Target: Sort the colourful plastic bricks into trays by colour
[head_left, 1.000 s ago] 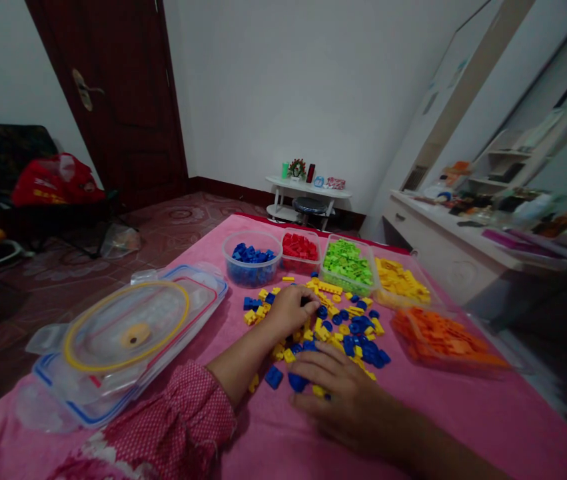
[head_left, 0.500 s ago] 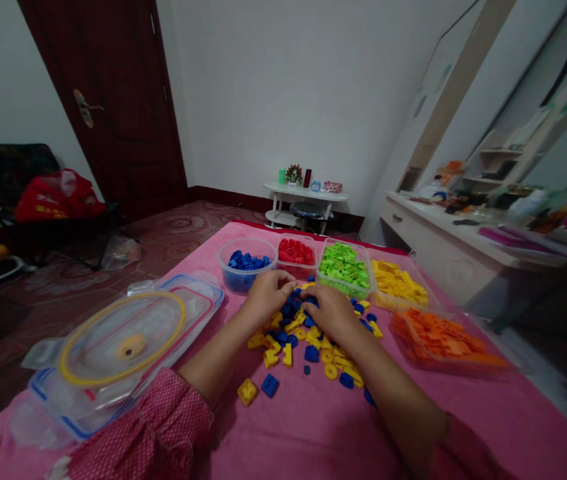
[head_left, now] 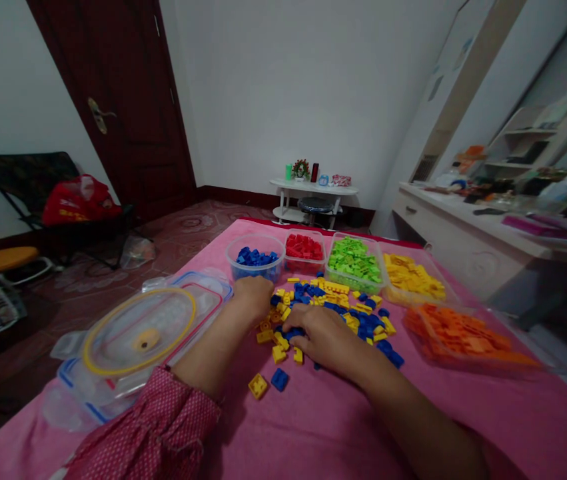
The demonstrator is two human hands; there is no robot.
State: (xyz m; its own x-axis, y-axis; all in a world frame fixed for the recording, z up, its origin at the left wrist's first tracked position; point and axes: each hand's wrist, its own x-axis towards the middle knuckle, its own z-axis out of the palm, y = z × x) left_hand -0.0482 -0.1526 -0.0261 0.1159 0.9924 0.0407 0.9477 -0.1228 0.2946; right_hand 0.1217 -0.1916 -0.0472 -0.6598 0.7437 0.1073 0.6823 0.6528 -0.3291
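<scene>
A loose pile of blue and yellow bricks [head_left: 336, 308] lies on the pink cloth [head_left: 313, 427]. My left hand [head_left: 254, 295] rests at the pile's left edge, just in front of the round tub of blue bricks [head_left: 256, 263]. Its fingers are curled under, and what they hold is hidden. My right hand [head_left: 320, 337] lies on the near side of the pile, with its fingers bent down over a few blue bricks. One yellow brick [head_left: 258, 385] and one blue brick [head_left: 279, 379] sit apart, nearer to me.
Behind the pile stand tubs of red [head_left: 304, 248], green [head_left: 356, 265] and yellow bricks [head_left: 413, 277], with an orange tub [head_left: 468, 337] at right. Stacked clear lids [head_left: 143, 333] lie at left. A white desk [head_left: 463, 233] stands right of the table.
Both hands have drawn back from the middle of the pile: the left to its left edge, the right toward me. The bricks have spread out. The view has shifted slightly.
</scene>
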